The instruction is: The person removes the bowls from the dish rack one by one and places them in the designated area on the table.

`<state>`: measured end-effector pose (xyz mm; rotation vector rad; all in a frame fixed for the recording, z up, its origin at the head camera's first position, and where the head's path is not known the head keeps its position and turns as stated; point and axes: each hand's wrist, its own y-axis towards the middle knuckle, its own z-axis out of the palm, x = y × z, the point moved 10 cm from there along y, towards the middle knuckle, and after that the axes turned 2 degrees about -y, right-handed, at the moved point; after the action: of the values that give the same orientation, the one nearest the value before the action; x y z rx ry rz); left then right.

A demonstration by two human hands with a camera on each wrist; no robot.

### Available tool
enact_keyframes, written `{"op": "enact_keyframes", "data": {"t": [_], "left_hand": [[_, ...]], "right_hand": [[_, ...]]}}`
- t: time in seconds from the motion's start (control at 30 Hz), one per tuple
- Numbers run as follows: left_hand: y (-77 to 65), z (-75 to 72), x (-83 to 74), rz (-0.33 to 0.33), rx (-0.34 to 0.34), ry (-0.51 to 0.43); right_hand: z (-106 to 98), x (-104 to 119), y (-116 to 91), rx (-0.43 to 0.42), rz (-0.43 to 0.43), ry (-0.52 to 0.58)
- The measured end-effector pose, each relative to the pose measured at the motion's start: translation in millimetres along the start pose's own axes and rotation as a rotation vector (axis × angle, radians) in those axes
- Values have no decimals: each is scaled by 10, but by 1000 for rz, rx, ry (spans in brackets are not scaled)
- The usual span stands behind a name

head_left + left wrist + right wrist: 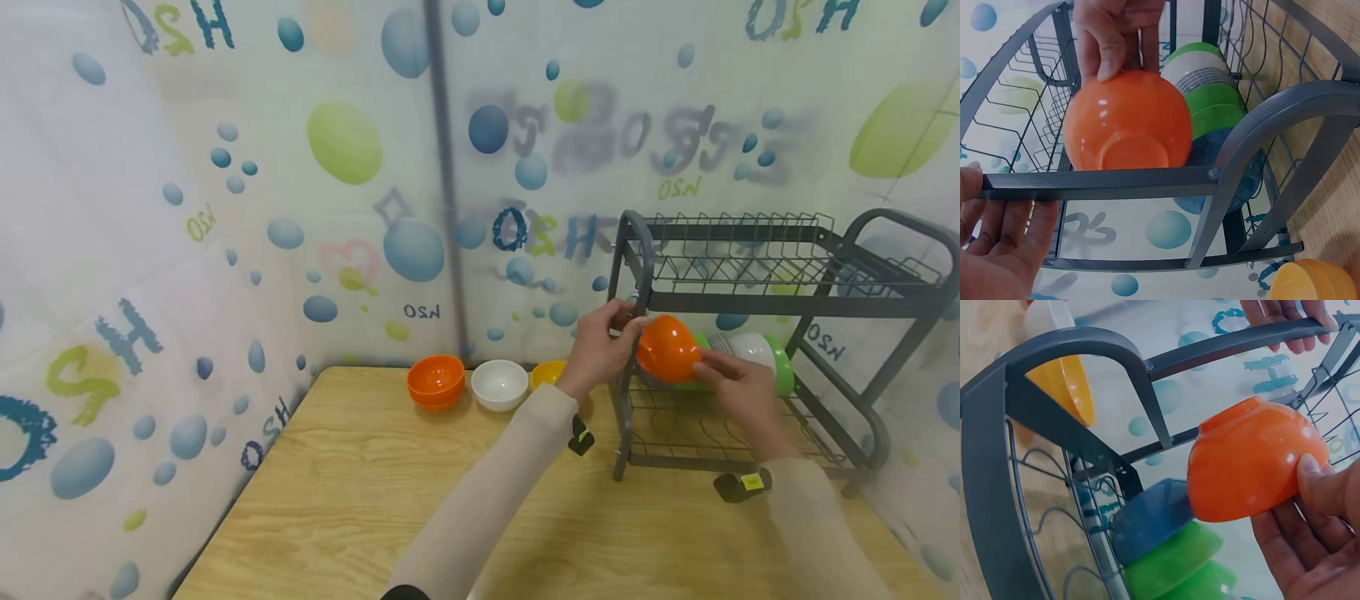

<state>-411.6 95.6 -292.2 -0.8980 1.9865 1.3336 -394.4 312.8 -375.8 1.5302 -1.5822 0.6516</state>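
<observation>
My right hand [738, 396] pinches an orange bowl [667, 348] by its rim, thumb on the outside, inside the lower tier of a dark metal dish rack [750, 304]. In the right wrist view the bowl [1254, 462] is tilted, its foot toward the upper left. My left hand [600, 350] grips the rack's side bar [1104, 185], fingers curled round it. Beside the held bowl, a row of bowls lies on edge in the lower tier: a blue bowl [1154, 519], green bowls [1175, 562] and a white bowl with a green edge [1197, 69].
Left of the rack, orange bowls [435, 383] are stacked on the wooden table [337, 483], next to a white bowl [500, 385] and a yellow bowl [547, 373] partly hidden by my left arm. The rack's wire upper tier [750, 250] overhangs the lower one. A patterned curtain [345, 250] hangs behind.
</observation>
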Motion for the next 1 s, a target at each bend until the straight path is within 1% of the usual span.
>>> {"op": "enact_keyframes", "data": {"t": [0.23, 0.4, 0.63, 0.8, 1.0], "left_hand": [[14, -8, -26, -1, -16, -27], [13, 0, -25, 0, -11, -32], [10, 1, 10, -41, 10, -11], [10, -13, 30, -63, 57, 22], [-31, -41, 85, -87, 167, 29]], "right_hand": [[-151, 149, -191, -59, -116, -97], [-229, 267, -331, -114, -184, -156], [-319, 536, -583, -227, -379, -261], [-372, 671, -744, -297, -482, -278], [-421, 826, -871, -332, -590, -267]]}}
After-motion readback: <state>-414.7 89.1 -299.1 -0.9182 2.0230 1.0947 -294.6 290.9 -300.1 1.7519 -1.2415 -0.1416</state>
